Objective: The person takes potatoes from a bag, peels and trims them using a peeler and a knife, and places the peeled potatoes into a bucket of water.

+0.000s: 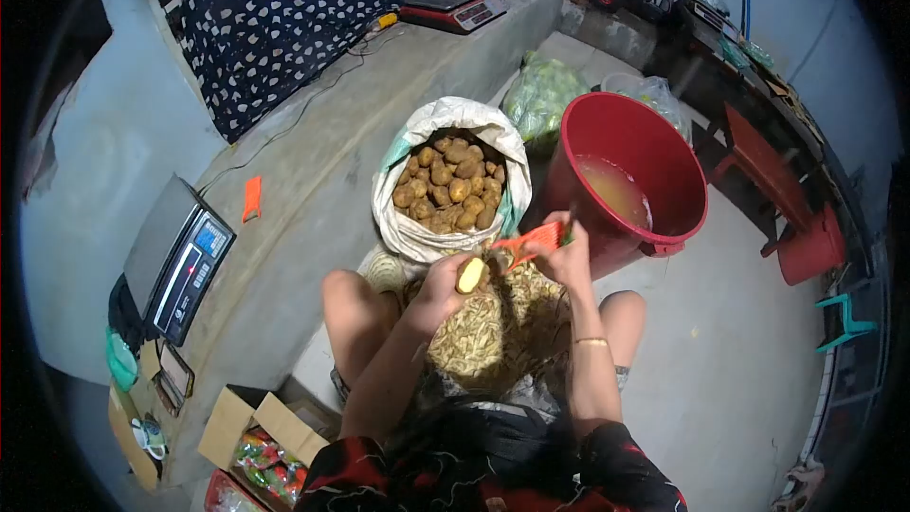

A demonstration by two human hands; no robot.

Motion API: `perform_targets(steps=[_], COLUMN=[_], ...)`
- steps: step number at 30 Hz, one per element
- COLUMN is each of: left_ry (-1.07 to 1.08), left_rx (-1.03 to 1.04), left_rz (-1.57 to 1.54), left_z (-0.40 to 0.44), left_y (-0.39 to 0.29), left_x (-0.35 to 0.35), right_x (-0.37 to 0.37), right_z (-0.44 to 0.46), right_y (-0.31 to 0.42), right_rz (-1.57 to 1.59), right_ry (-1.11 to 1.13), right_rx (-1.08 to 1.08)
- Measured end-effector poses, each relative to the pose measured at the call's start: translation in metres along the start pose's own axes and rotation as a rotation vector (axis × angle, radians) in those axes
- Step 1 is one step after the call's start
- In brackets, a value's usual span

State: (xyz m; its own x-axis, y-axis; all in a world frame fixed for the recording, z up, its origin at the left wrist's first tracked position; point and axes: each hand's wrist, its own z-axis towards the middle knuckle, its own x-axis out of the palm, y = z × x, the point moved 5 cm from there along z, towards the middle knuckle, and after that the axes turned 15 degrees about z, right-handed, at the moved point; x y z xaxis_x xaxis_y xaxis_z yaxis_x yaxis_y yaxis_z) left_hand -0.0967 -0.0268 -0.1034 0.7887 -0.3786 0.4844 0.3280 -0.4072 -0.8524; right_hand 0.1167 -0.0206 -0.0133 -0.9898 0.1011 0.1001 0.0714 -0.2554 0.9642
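Note:
My left hand (pixel 442 292) is closed around a potato (pixel 471 274) whose pale yellow flesh shows on the side facing up. In my right hand (pixel 569 260) is an orange peeler (pixel 527 245), its head pointing left toward the potato with a small gap between them. A small dark green piece shows by the right fingers; I cannot tell what it is. Below both hands, between my legs, lies a large heap of peelings (pixel 466 341). Just beyond the left hand stands a white sack (pixel 398 232) of unpeeled brown potatoes (pixel 459 188).
A tall red bin (pixel 684 213) with cloudy liquid stands at the right of the sack. Behind it is a bag of green vegetables (pixel 542 95). The ledge on the left carries a digital scale (pixel 180 265) and an orange strip (pixel 252 198). An open cardboard box (pixel 227 427) sits lower left.

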Motion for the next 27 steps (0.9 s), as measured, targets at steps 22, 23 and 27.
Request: perform_targets(steps=[22,23,27], left_ry=[-0.189,-0.275,-0.254], left_rx=[-0.141,-0.128,-0.12], left_rz=[-0.232,-0.151,-0.148], left_z=[0.001,-0.006,-0.005], left_y=[0.006,0.008,0.0], left_x=[0.01,0.011,0.005], right_x=[0.044,0.041,0.009], right_z=[-0.02,-0.015,0.002], right_y=[0.012,0.008,-0.026], right_rz=[-0.305,-0.311,-0.073], right_ry=[0.246,0.221,0.02], right_rx=[-0.196,-0.187,0.085])
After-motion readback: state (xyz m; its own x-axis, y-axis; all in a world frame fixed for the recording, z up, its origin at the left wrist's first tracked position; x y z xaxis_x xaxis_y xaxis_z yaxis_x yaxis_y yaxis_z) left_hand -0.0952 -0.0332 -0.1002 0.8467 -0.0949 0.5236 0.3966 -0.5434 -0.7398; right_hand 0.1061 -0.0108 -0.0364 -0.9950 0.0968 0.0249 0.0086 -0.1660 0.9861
